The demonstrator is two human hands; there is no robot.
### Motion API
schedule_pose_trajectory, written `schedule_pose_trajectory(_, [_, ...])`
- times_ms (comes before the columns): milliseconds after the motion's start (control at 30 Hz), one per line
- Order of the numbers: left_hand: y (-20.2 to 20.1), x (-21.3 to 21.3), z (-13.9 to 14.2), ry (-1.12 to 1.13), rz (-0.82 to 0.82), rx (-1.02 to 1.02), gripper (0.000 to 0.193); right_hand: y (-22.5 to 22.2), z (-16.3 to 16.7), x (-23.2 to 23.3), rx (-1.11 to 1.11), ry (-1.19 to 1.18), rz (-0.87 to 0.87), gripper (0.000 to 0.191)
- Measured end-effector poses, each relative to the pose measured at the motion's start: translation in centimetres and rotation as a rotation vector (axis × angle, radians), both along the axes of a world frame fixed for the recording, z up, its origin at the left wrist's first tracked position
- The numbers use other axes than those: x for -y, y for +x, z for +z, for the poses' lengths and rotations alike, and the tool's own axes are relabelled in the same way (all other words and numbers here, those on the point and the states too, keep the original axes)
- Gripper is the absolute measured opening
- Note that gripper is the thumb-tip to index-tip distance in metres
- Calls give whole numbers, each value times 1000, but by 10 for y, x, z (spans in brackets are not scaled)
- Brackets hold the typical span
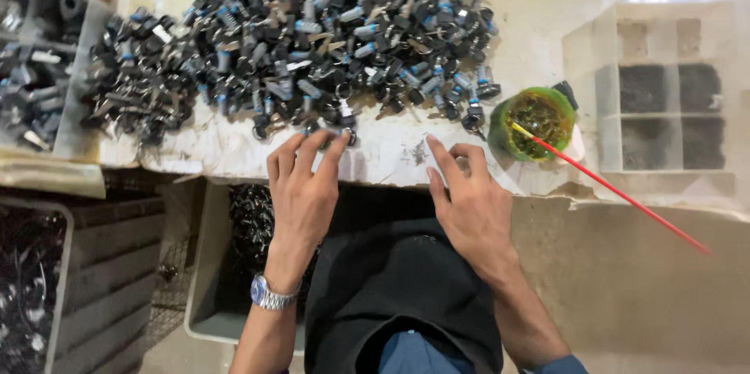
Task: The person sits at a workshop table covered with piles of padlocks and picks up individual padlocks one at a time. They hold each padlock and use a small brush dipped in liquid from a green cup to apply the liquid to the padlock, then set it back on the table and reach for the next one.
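At the far left a pale tray point(74, 120) holds dull grey metal parts, and below the table edge a grey bin point(205, 296) shows more dark, glinting pieces heaped inside. The whitish, scuffed table point(391, 157) carries a broad heap of small black parts point(312, 30), cylindrical, some with blue bands and bright metal ends, spread from the left tray across to the middle. The left hand point(303, 194), a steel watch point(269, 294) at its wrist, lies flat with its fingers point(332, 151) stretched out and slightly fanned, the tips touching a few parts at the heap's near edge; nothing is clearly pinched between them. The right hand point(473, 214) rests just beside it on bare table, fingers loosely open and holding nothing. The parts sit close to the table's edge, so a careless sweep could likely roll some off into the bin or onto the lap below. Further right, a green cup point(537, 120) of dark, glossy contents stands with a thin red stick point(625, 196) leaning out over the edge; a brush from the right hand might tip it. At the far right a pale compartmented box point(664, 93) holds dark, grainy contents.
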State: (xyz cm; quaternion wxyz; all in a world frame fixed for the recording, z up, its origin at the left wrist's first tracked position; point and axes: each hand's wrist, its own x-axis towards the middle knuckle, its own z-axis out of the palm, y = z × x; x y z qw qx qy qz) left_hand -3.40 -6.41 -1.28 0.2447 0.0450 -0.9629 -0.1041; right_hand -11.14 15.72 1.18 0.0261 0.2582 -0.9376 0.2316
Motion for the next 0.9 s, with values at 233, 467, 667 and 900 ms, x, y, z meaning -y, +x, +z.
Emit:
schedule_pose_trajectory(233, [-11,7,8,-147,74,18,33,-11,12,10,-16,-88,39,32])
schedule_pose_trajectory(467, [-10,-6,17,241,-33,-136,26,14,-22,-25,381,-931,-161,14])
schedule_pose_trajectory(667, [6,-38,18,1584,-262,-141,25,25,-36,-38,837,-1412,-195,10])
schedule_pose_trajectory(900, [14,-86,27,791,-233,-213,35,40,-19,-28,536,-1126,-47,14])
